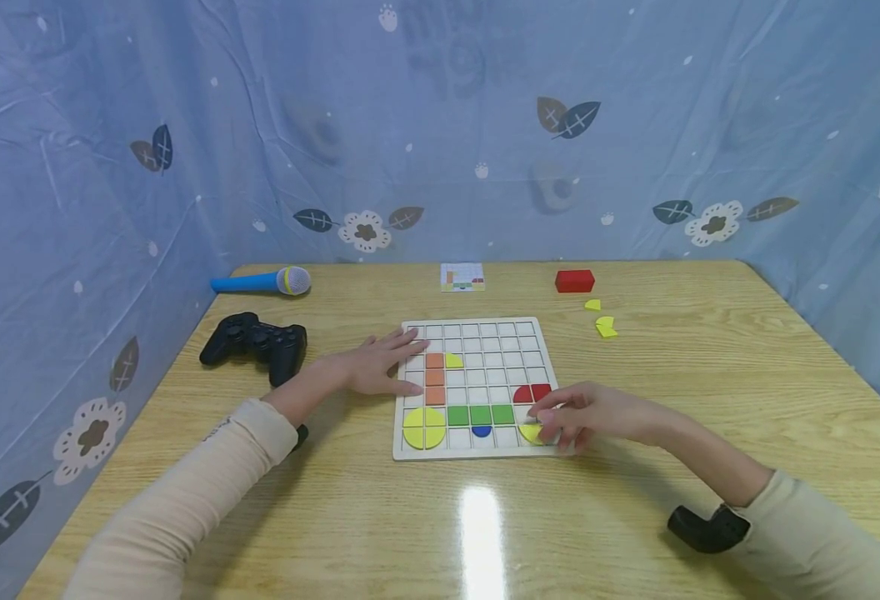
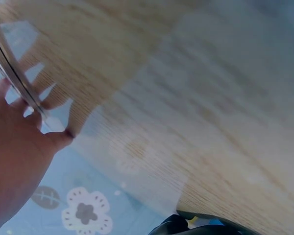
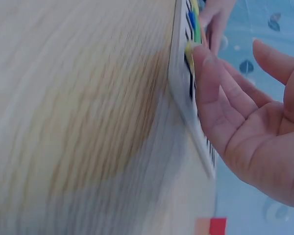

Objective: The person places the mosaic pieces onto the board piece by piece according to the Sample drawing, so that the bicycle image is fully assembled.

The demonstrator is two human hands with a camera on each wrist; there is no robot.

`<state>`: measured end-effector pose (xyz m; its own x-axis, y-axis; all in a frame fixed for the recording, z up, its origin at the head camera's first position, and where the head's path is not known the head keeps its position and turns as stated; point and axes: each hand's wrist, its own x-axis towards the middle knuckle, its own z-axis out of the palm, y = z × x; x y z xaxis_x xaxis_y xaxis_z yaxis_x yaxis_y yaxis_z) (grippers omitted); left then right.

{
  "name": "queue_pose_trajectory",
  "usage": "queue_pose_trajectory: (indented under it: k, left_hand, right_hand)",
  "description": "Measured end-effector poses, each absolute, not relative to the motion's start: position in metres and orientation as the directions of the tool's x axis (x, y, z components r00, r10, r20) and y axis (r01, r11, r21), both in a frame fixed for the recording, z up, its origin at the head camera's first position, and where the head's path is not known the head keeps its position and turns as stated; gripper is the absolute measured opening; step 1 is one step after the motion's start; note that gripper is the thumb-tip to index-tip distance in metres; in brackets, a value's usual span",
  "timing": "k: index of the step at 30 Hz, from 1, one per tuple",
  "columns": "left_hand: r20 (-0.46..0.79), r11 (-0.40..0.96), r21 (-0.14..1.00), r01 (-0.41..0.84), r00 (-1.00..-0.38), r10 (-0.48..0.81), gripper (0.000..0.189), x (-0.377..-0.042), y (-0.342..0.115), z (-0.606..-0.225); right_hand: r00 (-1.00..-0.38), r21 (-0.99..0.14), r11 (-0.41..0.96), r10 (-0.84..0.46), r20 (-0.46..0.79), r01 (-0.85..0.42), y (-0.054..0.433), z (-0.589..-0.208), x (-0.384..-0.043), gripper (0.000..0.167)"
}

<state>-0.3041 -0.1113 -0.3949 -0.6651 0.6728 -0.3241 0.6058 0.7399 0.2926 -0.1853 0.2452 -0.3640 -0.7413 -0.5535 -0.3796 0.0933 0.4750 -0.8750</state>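
A white grid board (image 1: 477, 451) lies on the table with flat colored pieces in its cells. My left hand (image 1: 374, 367) rests with spread fingers on the board's left edge. At the lower right corner, my right hand (image 1: 578, 414) hovers low, its fingertips at a yellow quarter-circle piece (image 1: 530, 433); the thumb stands apart in the right wrist view. Part of that corner is hidden by the hand. Also on the board are orange squares (image 1: 435, 377), green squares (image 1: 480, 415), red pieces (image 1: 522, 394), a blue half circle (image 1: 481, 431) and a yellow circle of quarters (image 1: 424, 427).
Loose yellow pieces (image 1: 605, 331) and a red block (image 1: 575, 281) lie at the back right. A pattern card (image 1: 462, 277) is behind the board. On the left are a black game controller (image 1: 254, 342) and a blue toy microphone (image 1: 260, 282). A patterned curtain (image 1: 477, 167) borders the table.
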Motion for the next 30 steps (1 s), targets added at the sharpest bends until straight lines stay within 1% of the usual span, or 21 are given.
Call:
queue_pose_trajectory:
  k: [6, 10, 15, 21, 24, 30]
  left_hand:
    - [-0.318, 0.740, 0.289, 0.608, -0.668, 0.673, 0.088, -0.306, -0.112, -0.398]
    - [-0.319, 0.744, 0.279, 0.608, -0.672, 0.669, 0.088, -0.305, -0.112, -0.398]
    - [-0.304, 0.722, 0.313, 0.617, -0.655, 0.692, 0.088, -0.300, -0.111, -0.390]
    - [-0.311, 0.725, 0.306, 0.617, -0.655, 0.688, 0.085, -0.298, -0.111, -0.387]
    - [-0.310, 0.724, 0.311, 0.615, -0.655, 0.689, 0.085, -0.298, -0.112, -0.386]
    - [-0.305, 0.719, 0.318, 0.618, -0.651, 0.695, 0.087, -0.298, -0.112, -0.388]
  right_hand:
    - [-0.746, -0.903, 0.406, -0.556, -0.366, 0.141, 0.271, -0.373, -0.200, 0.045]
    - [-0.777, -0.917, 0.349, -0.517, -0.360, 0.192, 0.291, -0.378, -0.212, 0.050]
    - [-0.812, -0.933, 0.265, -0.470, -0.345, 0.243, 0.315, -0.380, -0.224, 0.056]
    - [-0.836, -0.935, 0.227, -0.426, -0.346, 0.271, 0.335, -0.378, -0.232, 0.058]
    - [-0.850, -0.928, 0.217, -0.380, -0.366, 0.303, 0.343, -0.378, -0.234, 0.057]
    - [-0.875, -0.916, 0.198, -0.281, -0.394, 0.349, 0.354, -0.378, -0.241, 0.046]
